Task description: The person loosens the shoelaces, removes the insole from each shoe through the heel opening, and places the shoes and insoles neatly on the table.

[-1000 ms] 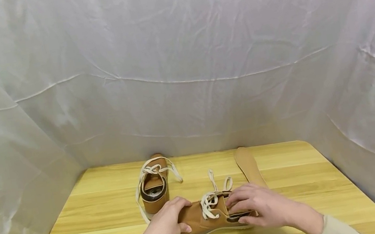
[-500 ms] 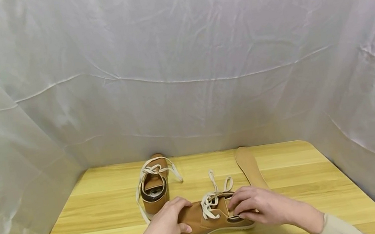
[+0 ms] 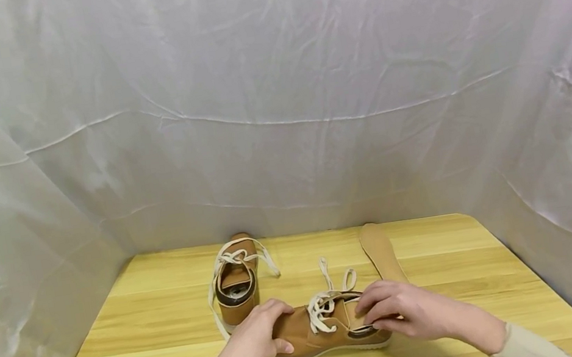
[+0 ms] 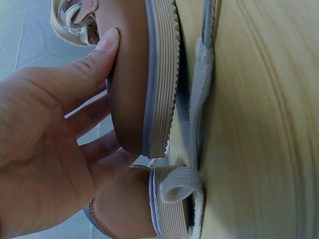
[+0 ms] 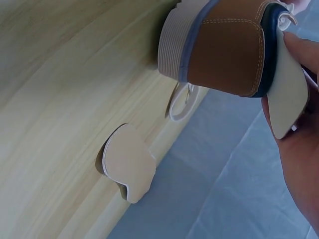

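Note:
A brown lace-up shoe with cream laces lies sideways before me, its toe to the left. My left hand grips the toe, thumb on the near side and fingers behind. Over the heel opening, my right hand pinches a tan insole. That insole is partly inside the shoe, its heel end sticking out past the dark collar. Its front part is hidden in the shoe.
A second brown shoe with loose cream laces stands behind my left hand, toe pointing away. Another tan insole lies at the back right of the wooden table. Pale cloth hangs around the back and sides.
My right hand has shifted slightly right, away from the laces, and more of the tan insole shows in the shoe's opening. The left hand keeps its place on the toe.

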`<state>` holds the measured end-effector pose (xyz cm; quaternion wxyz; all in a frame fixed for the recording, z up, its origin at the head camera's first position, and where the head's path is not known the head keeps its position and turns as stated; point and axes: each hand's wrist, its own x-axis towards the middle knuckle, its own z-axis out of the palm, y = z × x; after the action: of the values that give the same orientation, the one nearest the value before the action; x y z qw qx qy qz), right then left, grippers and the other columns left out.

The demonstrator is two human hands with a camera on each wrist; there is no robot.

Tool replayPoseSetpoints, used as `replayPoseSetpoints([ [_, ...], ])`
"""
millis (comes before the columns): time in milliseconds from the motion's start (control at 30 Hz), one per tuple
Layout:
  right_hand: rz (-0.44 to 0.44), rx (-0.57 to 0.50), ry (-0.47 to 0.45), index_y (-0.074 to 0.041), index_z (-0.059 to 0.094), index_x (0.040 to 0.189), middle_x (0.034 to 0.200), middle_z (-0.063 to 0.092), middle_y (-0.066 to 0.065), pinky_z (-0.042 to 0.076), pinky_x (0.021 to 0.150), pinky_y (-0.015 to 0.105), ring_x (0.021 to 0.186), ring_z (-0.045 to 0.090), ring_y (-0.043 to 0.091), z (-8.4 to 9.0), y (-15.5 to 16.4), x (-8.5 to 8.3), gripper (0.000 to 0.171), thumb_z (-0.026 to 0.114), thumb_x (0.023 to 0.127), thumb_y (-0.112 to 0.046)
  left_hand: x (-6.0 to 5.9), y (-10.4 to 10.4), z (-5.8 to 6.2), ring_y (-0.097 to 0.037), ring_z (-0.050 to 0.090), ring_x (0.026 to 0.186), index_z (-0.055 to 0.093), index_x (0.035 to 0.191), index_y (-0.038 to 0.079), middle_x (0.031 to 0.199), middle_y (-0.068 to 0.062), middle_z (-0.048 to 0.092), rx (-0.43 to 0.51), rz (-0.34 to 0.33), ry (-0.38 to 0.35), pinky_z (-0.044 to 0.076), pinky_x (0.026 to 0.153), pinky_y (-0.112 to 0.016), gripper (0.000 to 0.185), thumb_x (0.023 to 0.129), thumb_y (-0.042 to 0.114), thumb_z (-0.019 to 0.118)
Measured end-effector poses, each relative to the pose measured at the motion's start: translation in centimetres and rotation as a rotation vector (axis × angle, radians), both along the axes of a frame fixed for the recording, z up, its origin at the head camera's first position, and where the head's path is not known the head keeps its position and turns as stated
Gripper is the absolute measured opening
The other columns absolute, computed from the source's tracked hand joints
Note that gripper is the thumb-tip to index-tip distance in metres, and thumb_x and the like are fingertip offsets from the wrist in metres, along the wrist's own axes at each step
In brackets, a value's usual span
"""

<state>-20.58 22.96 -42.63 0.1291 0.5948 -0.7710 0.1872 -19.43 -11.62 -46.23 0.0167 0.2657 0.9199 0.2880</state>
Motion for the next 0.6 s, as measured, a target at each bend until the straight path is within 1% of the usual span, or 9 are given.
replayPoseSetpoints([
  [67, 0.000, -0.006, -0.016, -0.014, 0.077, 0.105, 0.122, 0.071, 0.000, 0.053, 0.099, 0.030, 0.115, 0.064, 0.021, 0.1, 0.2, 0.1, 0.023, 0.081, 0.087, 0.000, 0.0, 0.0, 0.0, -0.025, 0.060, 0.123, 0.068, 0.128, 0.018, 0.131, 0.007, 0.065, -0.001, 0.000, 0.001, 0.053, 0.101, -0.049, 0.055, 0.078, 0.022, 0.091],
  [133, 0.007, -0.016, -0.008, -0.014, 0.076, 0.105, 0.121, 0.070, 0.002, 0.054, 0.098, 0.031, 0.114, 0.064, 0.022, 0.3, 0.3, 0.0, 0.024, 0.080, 0.087, 0.001, 0.0, 0.0, 0.0, -0.025, 0.060, 0.124, 0.068, 0.128, 0.017, 0.131, 0.007, 0.065, -0.001, 0.000, 0.002, 0.052, 0.101, -0.049, 0.055, 0.078, 0.022, 0.091],
  [267, -0.016, -0.016, -0.029, -0.014, 0.078, 0.104, 0.121, 0.071, 0.001, 0.052, 0.100, 0.028, 0.114, 0.065, 0.021, 0.4, 0.7, 0.1, 0.023, 0.081, 0.086, 0.001, 0.0, 0.0, 0.1, -0.026, 0.060, 0.124, 0.068, 0.128, 0.017, 0.131, 0.007, 0.065, 0.001, 0.000, -0.003, 0.052, 0.102, -0.049, 0.055, 0.078, 0.022, 0.091],
  [400, -0.056, -0.011, -0.072, -0.015, 0.078, 0.103, 0.122, 0.071, 0.000, 0.049, 0.103, 0.023, 0.115, 0.065, 0.020, 0.6, 1.3, 0.4, 0.023, 0.081, 0.086, 0.001, 0.0, 0.0, 0.1, -0.026, 0.060, 0.124, 0.068, 0.128, 0.018, 0.131, 0.007, 0.065, 0.002, 0.002, -0.011, 0.053, 0.101, -0.050, 0.055, 0.078, 0.021, 0.091],
  [600, -0.069, -0.007, -0.067, -0.016, 0.077, 0.105, 0.122, 0.071, 0.000, 0.046, 0.105, 0.020, 0.115, 0.065, 0.020, 0.7, 2.0, 0.6, 0.022, 0.079, 0.088, -0.001, -0.1, 0.0, 0.1, -0.027, 0.060, 0.125, 0.068, 0.128, 0.017, 0.131, 0.006, 0.066, 0.009, -0.004, -0.007, 0.052, 0.101, -0.051, 0.055, 0.078, 0.021, 0.091],
])
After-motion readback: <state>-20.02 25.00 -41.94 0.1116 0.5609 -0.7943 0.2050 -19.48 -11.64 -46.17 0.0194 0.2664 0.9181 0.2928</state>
